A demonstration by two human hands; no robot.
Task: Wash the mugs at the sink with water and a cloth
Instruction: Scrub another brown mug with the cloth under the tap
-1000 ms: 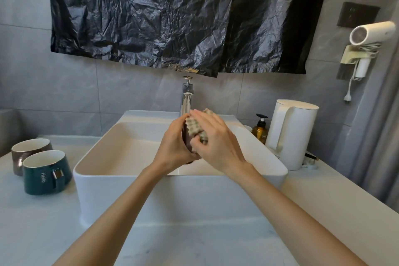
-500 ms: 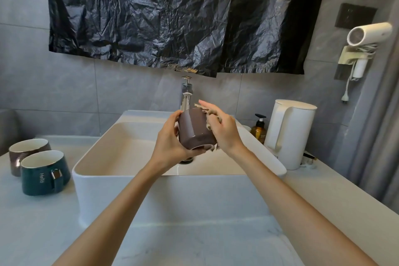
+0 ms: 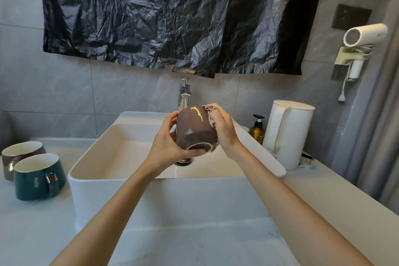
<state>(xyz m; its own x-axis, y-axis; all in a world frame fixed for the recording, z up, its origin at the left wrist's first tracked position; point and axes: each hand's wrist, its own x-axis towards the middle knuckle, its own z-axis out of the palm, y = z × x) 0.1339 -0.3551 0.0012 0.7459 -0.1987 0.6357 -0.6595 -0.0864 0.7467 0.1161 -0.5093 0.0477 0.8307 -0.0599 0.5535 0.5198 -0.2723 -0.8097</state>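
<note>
Above the white basin (image 3: 151,192) I hold a brown mug (image 3: 194,128) tilted with its mouth down and towards me. My left hand (image 3: 170,142) grips it from the left, thumb at the rim. My right hand (image 3: 224,129) presses a beige checked cloth (image 3: 210,116) against the mug's right side and bottom. A chrome tap (image 3: 184,95) stands behind the mug; I see no water running. Two other mugs stand upright on the left counter: a dark green "Hello" mug (image 3: 38,177) and a brown mug (image 3: 21,156) behind it.
A white kettle (image 3: 289,134) and an amber pump bottle (image 3: 257,129) stand right of the basin. A hair dryer (image 3: 364,34) hangs on the right wall. Black plastic sheeting (image 3: 172,15) covers the wall above. The drain (image 3: 183,161) sits under the mug.
The mug has turned in my hands so its brown side and rim face me. My right hand with the cloth moved from the front round to the mug's right side.
</note>
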